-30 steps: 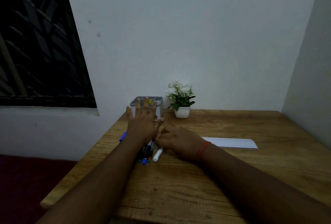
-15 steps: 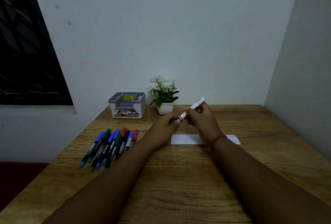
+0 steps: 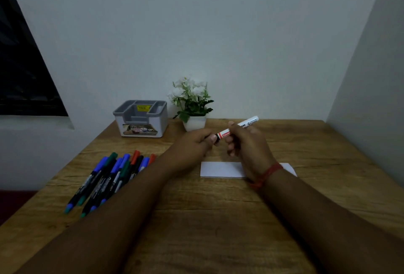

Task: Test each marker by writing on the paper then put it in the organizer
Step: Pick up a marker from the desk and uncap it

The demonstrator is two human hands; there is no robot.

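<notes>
A white marker with a red band (image 3: 227,133) is held above the table between both hands. My right hand (image 3: 244,142) grips its barrel, and my left hand (image 3: 194,142) pinches its dark cap end. Under the hands lies a white strip of paper (image 3: 220,169), partly hidden by my right wrist. Several markers with blue, green, red and black caps (image 3: 109,177) lie in a bunch on the table's left side. The grey and white organizer (image 3: 142,120) stands at the back left, and no marker shows in its compartments.
A small white pot of white flowers (image 3: 193,107) stands right of the organizer against the wall. The wooden table (image 3: 218,219) ends at a left edge beyond the marker bunch. A wall closes off the right side.
A second ago both hands were down on the marker bunch. My right hand has lifted the white marker out over the paper, and my left hand now pinches its cap end.
</notes>
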